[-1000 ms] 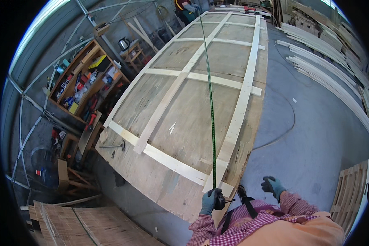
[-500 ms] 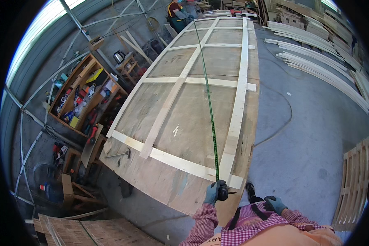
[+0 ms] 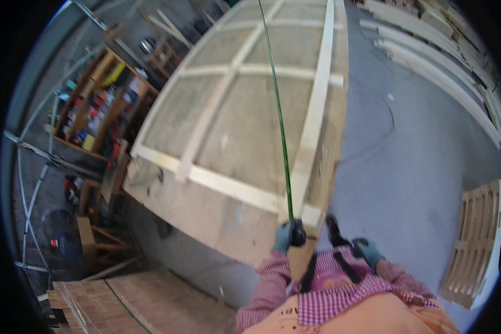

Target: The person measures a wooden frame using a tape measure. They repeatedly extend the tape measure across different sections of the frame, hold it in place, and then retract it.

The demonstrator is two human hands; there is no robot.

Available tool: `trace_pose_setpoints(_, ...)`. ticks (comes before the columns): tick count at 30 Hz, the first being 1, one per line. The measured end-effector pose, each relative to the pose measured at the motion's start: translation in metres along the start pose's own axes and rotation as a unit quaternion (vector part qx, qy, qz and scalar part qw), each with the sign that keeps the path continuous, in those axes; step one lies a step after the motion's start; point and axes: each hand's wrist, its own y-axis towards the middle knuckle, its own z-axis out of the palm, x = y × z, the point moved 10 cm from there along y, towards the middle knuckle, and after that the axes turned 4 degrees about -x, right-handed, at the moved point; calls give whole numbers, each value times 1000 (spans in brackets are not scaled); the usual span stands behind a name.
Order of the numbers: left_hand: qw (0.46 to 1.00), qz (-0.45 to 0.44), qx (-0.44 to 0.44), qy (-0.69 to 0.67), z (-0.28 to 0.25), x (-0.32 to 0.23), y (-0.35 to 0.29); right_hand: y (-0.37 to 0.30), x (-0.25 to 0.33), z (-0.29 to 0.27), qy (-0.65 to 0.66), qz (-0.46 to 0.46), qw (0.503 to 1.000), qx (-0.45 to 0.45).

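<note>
My left hand (image 3: 284,235), in a blue and dark glove, is closed round a black tape measure (image 3: 298,232) at the near end of the workbench. From it a green tape blade (image 3: 279,106) runs taut up and away, over a pale wooden frame (image 3: 234,189). The frame's crossed slats rest on a large plywood surface (image 3: 250,234). Beside my waist, my right hand (image 3: 367,251) is curled closed in a like glove; whatever it holds, if anything, is hidden.
Left of the bench stands a tilted wooden shelf box (image 3: 97,106) full of tools and small packages. Long pale boards (image 3: 423,67) lie on the floor at the far right. A slatted pallet (image 3: 472,239) stands at the near right, a stack of brown panels (image 3: 150,300) at the near left.
The view has tipped down, so the far end of the bench and the person there have left the picture. My left hand still holds the tape measure, its blade still out.
</note>
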Motion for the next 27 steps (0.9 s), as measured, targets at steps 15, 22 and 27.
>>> trace_pose_setpoints(15,997,-53,-62,11,-30,23,-29,29,14,100,-50,43,994,83)
trace_pose_setpoints(22,971,-132,121,-158,25,39,-59,51,75,173,7,-80,994,75)
trace_pose_setpoints(27,977,-156,114,-94,15,79,-46,68,42,222,75,13,984,161)
